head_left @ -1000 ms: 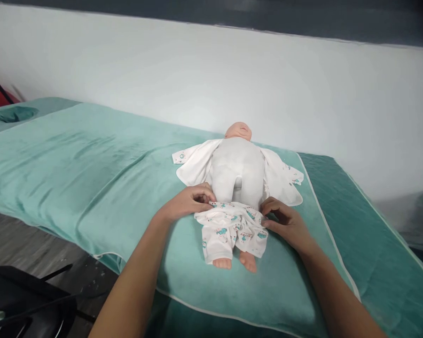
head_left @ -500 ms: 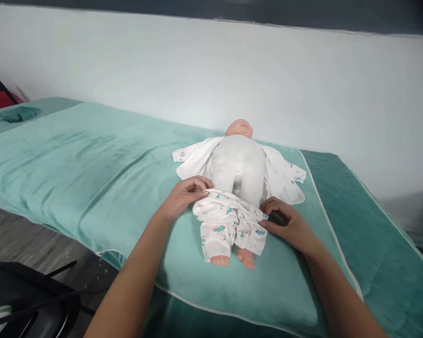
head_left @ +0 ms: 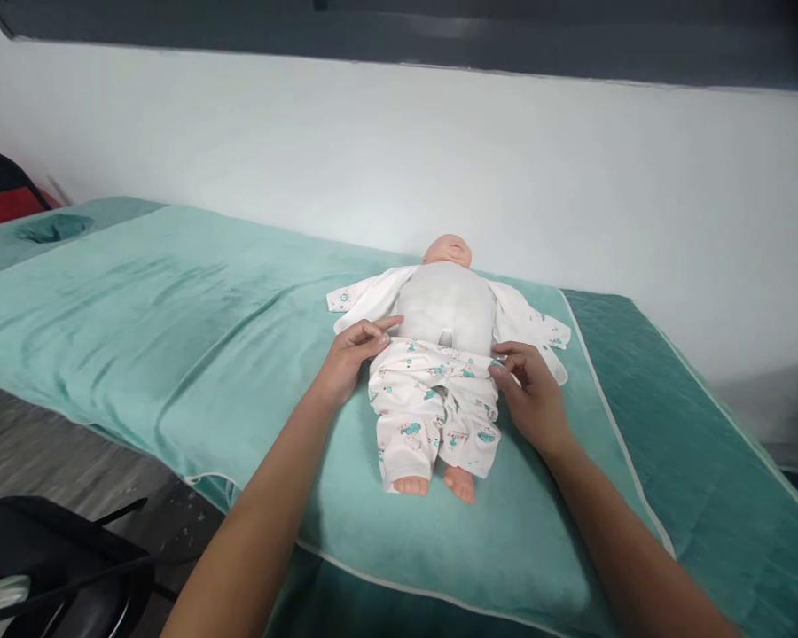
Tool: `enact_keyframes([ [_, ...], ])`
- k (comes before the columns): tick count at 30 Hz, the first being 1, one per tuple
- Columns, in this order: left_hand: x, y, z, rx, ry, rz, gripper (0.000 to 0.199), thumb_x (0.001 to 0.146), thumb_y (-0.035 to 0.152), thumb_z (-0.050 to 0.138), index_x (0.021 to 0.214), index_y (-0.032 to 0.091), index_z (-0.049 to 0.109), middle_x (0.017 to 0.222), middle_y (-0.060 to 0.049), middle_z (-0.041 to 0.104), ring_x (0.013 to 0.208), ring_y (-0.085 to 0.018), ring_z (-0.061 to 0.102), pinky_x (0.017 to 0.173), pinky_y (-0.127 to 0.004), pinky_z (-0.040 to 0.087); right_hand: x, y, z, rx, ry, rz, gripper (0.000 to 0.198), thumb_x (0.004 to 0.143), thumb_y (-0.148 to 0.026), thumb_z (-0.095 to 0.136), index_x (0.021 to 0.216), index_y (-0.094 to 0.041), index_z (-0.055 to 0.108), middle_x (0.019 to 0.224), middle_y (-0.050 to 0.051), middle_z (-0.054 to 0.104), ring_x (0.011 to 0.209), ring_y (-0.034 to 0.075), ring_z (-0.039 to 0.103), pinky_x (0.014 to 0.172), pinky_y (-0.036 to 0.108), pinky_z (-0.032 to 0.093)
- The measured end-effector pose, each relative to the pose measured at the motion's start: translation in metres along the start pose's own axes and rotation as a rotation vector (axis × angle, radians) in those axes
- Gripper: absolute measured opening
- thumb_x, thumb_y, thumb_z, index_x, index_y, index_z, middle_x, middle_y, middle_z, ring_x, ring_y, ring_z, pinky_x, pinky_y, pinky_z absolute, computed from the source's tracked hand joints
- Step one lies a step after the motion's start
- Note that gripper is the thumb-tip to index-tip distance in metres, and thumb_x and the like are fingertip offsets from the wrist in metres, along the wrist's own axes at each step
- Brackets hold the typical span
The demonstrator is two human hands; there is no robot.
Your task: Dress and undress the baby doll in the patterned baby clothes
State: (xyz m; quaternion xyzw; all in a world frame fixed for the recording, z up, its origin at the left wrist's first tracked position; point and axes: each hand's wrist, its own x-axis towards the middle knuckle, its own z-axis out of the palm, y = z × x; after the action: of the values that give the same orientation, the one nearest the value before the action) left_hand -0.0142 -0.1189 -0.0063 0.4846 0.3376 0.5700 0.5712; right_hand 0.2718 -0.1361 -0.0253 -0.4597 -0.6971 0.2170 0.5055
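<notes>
A baby doll (head_left: 447,301) with a grey-white cloth body lies on its back, head toward the wall and feet toward me. White printed baby pants (head_left: 409,434) cover its legs up to about the hips, with both feet showing below the cuffs. My left hand (head_left: 352,359) pinches the waistband at the left side, its index finger stretched along the doll's body. At the right side, my right hand (head_left: 530,394) grips the waistband between thumb and fingers. A white baby shirt (head_left: 372,297) lies spread open beneath the doll, its sleeves out to both sides.
A green sheet (head_left: 239,310) covers the massage bed (head_left: 718,443), which has a face hole (head_left: 53,228) at the far left. Behind it stands a white wall (head_left: 372,151). A black chair (head_left: 53,558) is at lower left.
Both hands have moved up the doll's body, drawing the pants' waistband from the thighs to about the hips. The camera view has tilted slightly upward.
</notes>
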Motion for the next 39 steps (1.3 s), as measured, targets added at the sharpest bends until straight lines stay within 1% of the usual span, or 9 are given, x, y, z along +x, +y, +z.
enact_keyframes([
  [3, 0.007, 0.0, 0.004, 0.019, 0.019, 0.041, 0.022, 0.08, 0.03, 0.071, 0.071, 0.019, 0.055, 0.133, -0.009, 0.064, 0.13, -0.026, 0.052, 0.105, -0.046, 0.041, 0.009, -0.005, 0.002, -0.06, 0.011, -0.012, 0.019, 0.093, -0.034, 0.055, 0.08, -0.024, 0.045, 0.119, 0.009, 0.062, 0.111, 0.023, 0.058, 0.087, 0.037, 0.046],
  [7, 0.004, 0.001, 0.008, 0.266, -0.037, 0.055, 0.016, 0.083, 0.031, 0.068, 0.077, 0.019, 0.059, 0.141, -0.009, 0.057, 0.134, -0.025, 0.048, 0.11, -0.046, 0.037, 0.024, -0.01, -0.003, -0.121, -0.03, -0.001, 0.019, 0.093, -0.035, 0.054, 0.081, -0.025, 0.043, 0.112, 0.008, 0.067, 0.101, 0.022, 0.062, 0.085, 0.036, 0.046],
  [12, -0.006, 0.004, 0.009, 0.487, -0.197, 0.045, 0.013, 0.081, 0.031, 0.069, 0.09, 0.022, 0.066, 0.155, -0.006, 0.038, 0.143, -0.026, 0.035, 0.108, -0.039, 0.037, 0.052, 0.003, -0.003, -0.241, -0.03, 0.129, 0.02, 0.087, -0.039, 0.059, 0.08, -0.025, 0.046, 0.066, -0.002, 0.057, 0.063, 0.017, 0.052, 0.063, 0.032, 0.039],
  [15, -0.008, 0.004, 0.007, 0.514, -0.24, 0.032, 0.013, 0.084, 0.033, 0.066, 0.085, 0.02, 0.064, 0.155, -0.007, 0.037, 0.14, -0.027, 0.039, 0.102, -0.038, 0.041, 0.059, 0.017, 0.006, -0.076, -0.052, 0.231, 0.024, 0.086, -0.045, 0.059, 0.08, -0.026, 0.046, 0.054, -0.006, 0.043, 0.052, 0.015, 0.041, 0.054, 0.03, 0.031],
  [20, 0.003, 0.004, 0.006, 0.496, -0.152, 0.07, 0.016, 0.087, 0.033, 0.063, 0.083, 0.019, 0.058, 0.142, -0.009, 0.052, 0.13, -0.024, 0.048, 0.098, -0.035, 0.042, 0.053, 0.028, 0.014, 0.183, -0.09, 0.312, 0.031, 0.083, -0.052, 0.061, 0.082, -0.026, 0.045, 0.055, -0.007, 0.04, 0.048, 0.013, 0.036, 0.047, 0.028, 0.026],
  [23, 0.025, 0.008, 0.005, 0.479, -0.124, 0.066, 0.02, 0.085, 0.036, 0.065, 0.083, 0.019, 0.055, 0.11, -0.006, 0.066, 0.102, -0.019, 0.06, 0.085, -0.031, 0.044, 0.05, 0.027, 0.013, 0.23, -0.079, 0.333, 0.033, 0.082, -0.054, 0.063, 0.082, -0.027, 0.045, 0.056, -0.007, 0.04, 0.048, 0.013, 0.036, 0.046, 0.028, 0.027],
  [27, 0.06, 0.0, 0.005, 0.502, 0.01, 0.113, 0.023, 0.084, 0.04, 0.063, 0.085, 0.022, 0.05, 0.071, 0.004, 0.053, 0.063, -0.013, 0.05, 0.062, -0.026, 0.037, 0.049, 0.022, 0.011, 0.256, -0.069, 0.39, 0.035, 0.083, -0.058, 0.06, 0.084, -0.027, 0.042, 0.057, -0.007, 0.041, 0.046, 0.013, 0.035, 0.044, 0.027, 0.027],
  [33, 0.081, -0.038, 0.0, 0.631, 0.177, 0.184, 0.022, 0.084, 0.04, 0.059, 0.086, 0.022, 0.047, 0.076, 0.003, 0.048, 0.071, -0.014, 0.045, 0.065, -0.026, 0.034, 0.051, 0.023, 0.013, 0.215, -0.082, 0.363, 0.036, 0.084, -0.059, 0.057, 0.082, -0.026, 0.043, 0.058, -0.006, 0.042, 0.051, 0.013, 0.038, 0.048, 0.027, 0.031],
  [39, 0.081, -0.048, -0.007, 0.517, 0.158, -0.001, 0.036, 0.081, 0.049, 0.064, 0.101, 0.021, 0.054, 0.088, -0.001, 0.062, 0.081, -0.017, 0.057, 0.074, -0.029, 0.041, 0.052, 0.029, -0.004, 0.365, -0.319, 0.308, 0.03, 0.083, -0.051, 0.064, 0.091, -0.025, 0.051, 0.075, -0.003, 0.058, 0.07, 0.015, 0.055, 0.066, 0.028, 0.045],
])
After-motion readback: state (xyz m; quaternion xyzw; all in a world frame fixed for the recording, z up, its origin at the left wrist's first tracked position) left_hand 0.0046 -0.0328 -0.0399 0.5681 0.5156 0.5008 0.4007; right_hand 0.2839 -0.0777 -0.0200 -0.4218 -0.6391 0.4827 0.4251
